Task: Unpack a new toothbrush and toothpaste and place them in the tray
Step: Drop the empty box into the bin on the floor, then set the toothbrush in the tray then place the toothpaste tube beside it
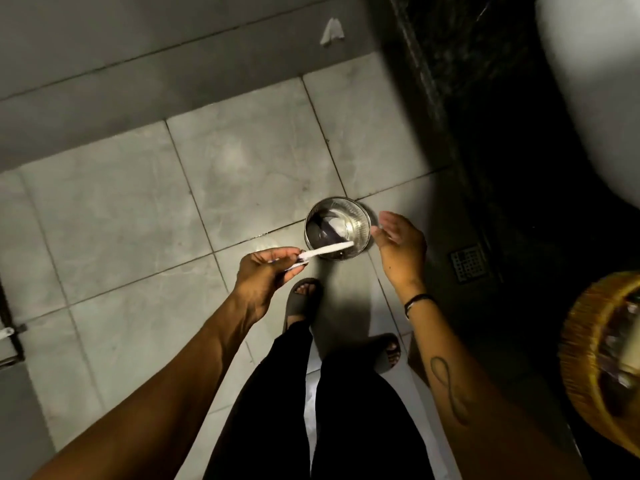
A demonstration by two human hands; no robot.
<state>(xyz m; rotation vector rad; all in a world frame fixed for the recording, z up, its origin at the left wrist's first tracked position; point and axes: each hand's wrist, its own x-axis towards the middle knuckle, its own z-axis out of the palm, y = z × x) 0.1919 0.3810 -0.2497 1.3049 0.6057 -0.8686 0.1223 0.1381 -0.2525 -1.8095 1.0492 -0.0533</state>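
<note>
Over the bin, at about 9 o'clock from its rim, the left hand (259,271) is pinched shut on a thin white strip (325,250), which looks like toothbrush packaging, though whether it's the brush itself or just the card backing can't be told from this angle. The strip's far end is poked out over the edge of the round steel bin (337,228), where some dark and pale scraps can already be seen lying.

At 3 o'clock from the bin the right hand (398,233) is held open, fingers loosely spread, nothing gripped, palm turned toward the bin.

If it's wrapper being binned, the strip would best be carried further over the middle of the opening before the pinch is let go, since only the tip is above the bin right now and a light piece could easily flutter onto the floor tiles (138,188).

Both forearms are reached down and forward, the left wrist bent slightly inward.

A woven yellow basket (585,348) is seen at the far right edge, possibly the tray; no toothpaste can be made out.
</note>
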